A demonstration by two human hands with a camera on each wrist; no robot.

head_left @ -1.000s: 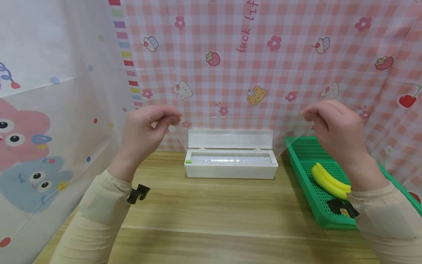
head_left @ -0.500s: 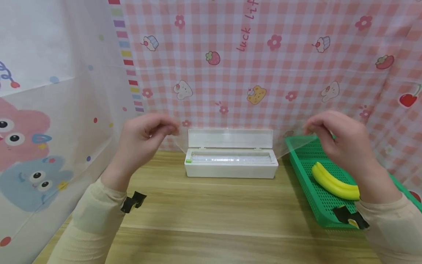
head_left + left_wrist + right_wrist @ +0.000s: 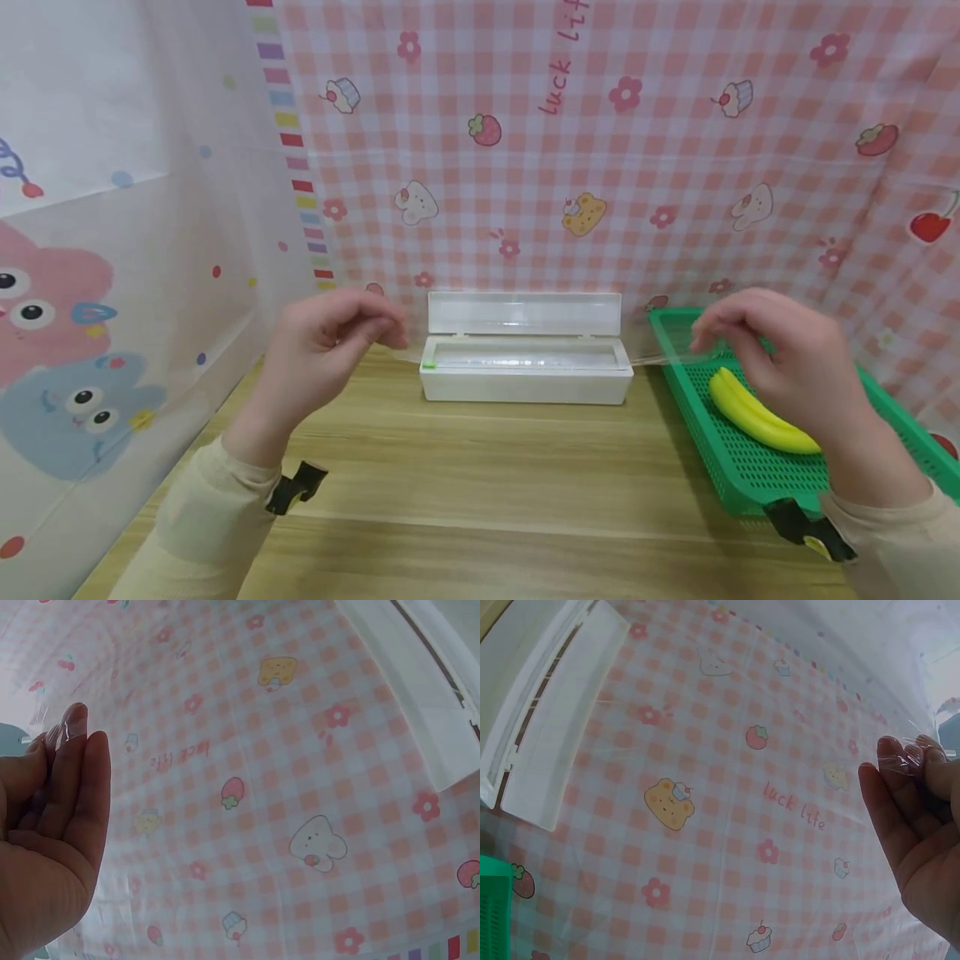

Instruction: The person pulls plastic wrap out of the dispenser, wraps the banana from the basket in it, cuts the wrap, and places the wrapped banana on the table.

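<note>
A white cling film dispenser [image 3: 525, 388] stands at the back of the table, its lid [image 3: 525, 313] raised and a roll showing in its slot. Thin clear cling film [image 3: 658, 358] stretches out past both ends of the box toward the hands. My left hand [image 3: 318, 358] pinches one corner of it between thumb and fingers, left of the box. On the opposite side my right hand [image 3: 787, 358] pinches the other corner, partly over the green basket. Both wrist views show glossy film wrapped against the fingertips.
The green basket [image 3: 701, 450] at the right holds a yellow banana [image 3: 757, 417], partly hidden by the right hand. A checked pink cloth [image 3: 480, 175] hangs right behind the dispenser. At the left hangs a white cloth [image 3: 172, 242] with cartoon figures.
Both hands have come down from above the box to about the height of its slot, still pinching the film. The film has lowered with them; dispenser and basket stay put.
</note>
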